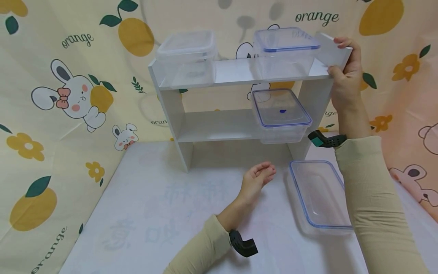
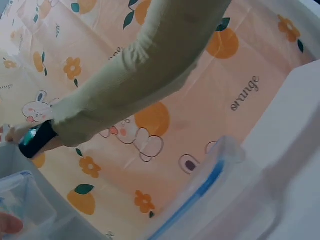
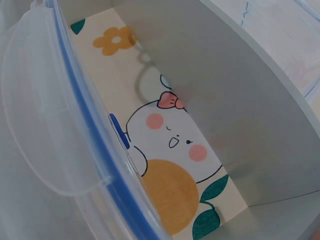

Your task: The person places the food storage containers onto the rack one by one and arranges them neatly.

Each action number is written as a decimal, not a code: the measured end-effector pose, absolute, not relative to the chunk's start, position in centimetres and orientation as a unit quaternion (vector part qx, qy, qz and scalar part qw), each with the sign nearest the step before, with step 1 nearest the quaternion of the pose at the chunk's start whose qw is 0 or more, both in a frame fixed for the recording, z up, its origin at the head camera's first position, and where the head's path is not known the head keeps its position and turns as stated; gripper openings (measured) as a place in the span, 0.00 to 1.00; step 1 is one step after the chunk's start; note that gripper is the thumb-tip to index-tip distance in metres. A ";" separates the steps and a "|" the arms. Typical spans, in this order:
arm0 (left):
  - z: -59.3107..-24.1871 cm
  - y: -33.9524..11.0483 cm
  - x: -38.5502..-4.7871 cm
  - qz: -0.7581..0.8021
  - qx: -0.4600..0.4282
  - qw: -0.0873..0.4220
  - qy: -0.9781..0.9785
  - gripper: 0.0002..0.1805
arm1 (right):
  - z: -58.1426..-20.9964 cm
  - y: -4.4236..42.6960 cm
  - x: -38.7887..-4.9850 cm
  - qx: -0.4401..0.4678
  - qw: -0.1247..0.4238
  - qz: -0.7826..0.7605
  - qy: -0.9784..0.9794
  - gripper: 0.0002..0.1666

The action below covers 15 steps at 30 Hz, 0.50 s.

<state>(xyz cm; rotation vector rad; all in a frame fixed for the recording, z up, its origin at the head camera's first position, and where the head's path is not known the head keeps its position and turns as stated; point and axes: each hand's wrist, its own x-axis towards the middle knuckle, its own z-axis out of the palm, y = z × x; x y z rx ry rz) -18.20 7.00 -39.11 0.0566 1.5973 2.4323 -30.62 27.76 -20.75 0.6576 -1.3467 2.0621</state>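
A white shelf [image 1: 219, 136] holds clear boxes. My right hand [image 1: 347, 76] grips the top of its right side panel, fingers over the edge and thumb in front. On the middle level, at the right, sits a clear box with a blue-rimmed lid [image 1: 282, 114]; the right wrist view shows this kind of blue rim [image 3: 90, 120] close up. My left hand [image 1: 254, 180] hovers below that box, in front of the shelf, its fingers loosely bent and holding nothing. In the left wrist view a fingertip [image 2: 10, 223] shows at the lower left edge.
On the top level stand a frosted-lid box [image 1: 186, 57] at the left and a blue-rimmed box [image 1: 285, 53] at the right. Another blue-rimmed container [image 1: 319, 194] lies on the white table [image 1: 137, 213], partly behind my right sleeve. A patterned cloth [image 1: 82, 152] hangs behind.
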 end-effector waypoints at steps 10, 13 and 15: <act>-41.2 8.4 -17.1 0.817 0.003 0.161 0.554 0.18 | -20.9 27.6 -30.6 0.254 0.302 0.759 -0.517 0.29; -41.9 8.9 -16.8 0.812 -0.004 0.175 0.557 0.18 | -20.9 27.6 -30.6 0.255 0.302 0.760 -0.515 0.28; -42.4 9.2 -16.6 0.806 -0.007 0.187 0.562 0.19 | -20.9 27.6 -30.6 0.257 0.305 0.759 -0.514 0.28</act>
